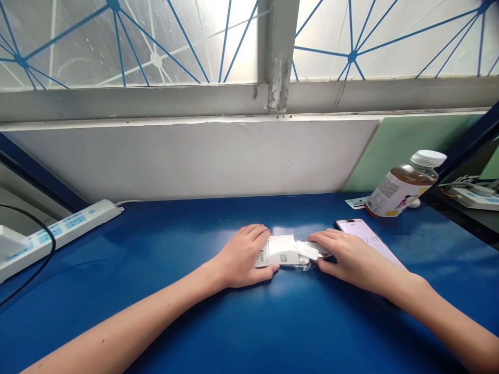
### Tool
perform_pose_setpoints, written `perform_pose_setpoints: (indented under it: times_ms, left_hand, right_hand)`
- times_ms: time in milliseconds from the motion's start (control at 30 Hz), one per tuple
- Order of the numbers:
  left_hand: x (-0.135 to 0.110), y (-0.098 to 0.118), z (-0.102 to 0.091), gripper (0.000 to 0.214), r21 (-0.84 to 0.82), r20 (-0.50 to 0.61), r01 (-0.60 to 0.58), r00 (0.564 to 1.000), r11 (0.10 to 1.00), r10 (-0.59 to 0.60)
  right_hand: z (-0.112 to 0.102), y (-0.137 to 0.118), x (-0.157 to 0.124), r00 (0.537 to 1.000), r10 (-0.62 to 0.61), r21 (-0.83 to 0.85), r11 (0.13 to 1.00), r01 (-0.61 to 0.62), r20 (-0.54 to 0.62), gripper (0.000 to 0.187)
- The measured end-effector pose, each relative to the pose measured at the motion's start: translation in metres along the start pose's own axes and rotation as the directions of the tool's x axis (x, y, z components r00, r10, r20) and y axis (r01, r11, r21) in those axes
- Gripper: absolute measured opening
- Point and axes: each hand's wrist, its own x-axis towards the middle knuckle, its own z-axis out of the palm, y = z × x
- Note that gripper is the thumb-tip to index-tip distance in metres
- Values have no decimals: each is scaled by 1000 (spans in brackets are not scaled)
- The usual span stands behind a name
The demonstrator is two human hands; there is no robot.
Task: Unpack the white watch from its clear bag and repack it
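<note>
A small white box (pixel 283 250) with printed codes lies on the blue table in front of me. My left hand (pixel 244 257) grips its left end, with the thumb along the near side and the fingers over the far side. At the box's right end, my right hand (pixel 345 257) pinches a white flat piece (pixel 307 250) between thumb and fingers. Whether that piece is a flap of the box or something coming out of it, I cannot tell. Crinkled clear plastic (pixel 306 266) shows just below it.
Behind my right hand, a phone (pixel 368 236) lies face up with its screen lit. A white-capped bottle (pixel 405 184) stands at the back right near a small printed card (pixel 356 202). A power strip (pixel 74 223) and black cable (pixel 47 254) occupy the left side.
</note>
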Motion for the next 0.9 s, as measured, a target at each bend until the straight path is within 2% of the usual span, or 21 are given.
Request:
perform_pose_setpoints:
  times_ms: [100,200,433,633,700,833,900]
  left_hand:
    - [1,1,-1,50,-1,0,11,1000,1000,-11]
    - [1,1,-1,50,5,-1,15,1000,1000,-15]
    - [1,1,-1,50,9,2,16,1000,1000,-16]
    - [0,3,-4,53,-4,22,18,1000,1000,-18]
    - [0,3,-5,58,-12,38,29,999,1000,-28]
    - [0,4,-9,78,-41,90,89,992,995,-85]
    - [0,4,-9,82,-65,76,125,990,990,-120]
  right_hand:
    - [0,2,1,999,-13,-80,997,11,-37,18]
    - [1,6,1,996,-24,-136,991,11,-90,27]
    - [2,20,0,977,12,-64,998,-26,-211,36]
    - [-1,24,1,908,69,-4,997,-78,-414,39]
    - [-1,19,2,903,50,8,999,-51,-426,39]
    - [0,4,2,926,15,31,1000,-4,-377,37]
    - [2,-4,1,933,-14,55,998,37,-361,38]
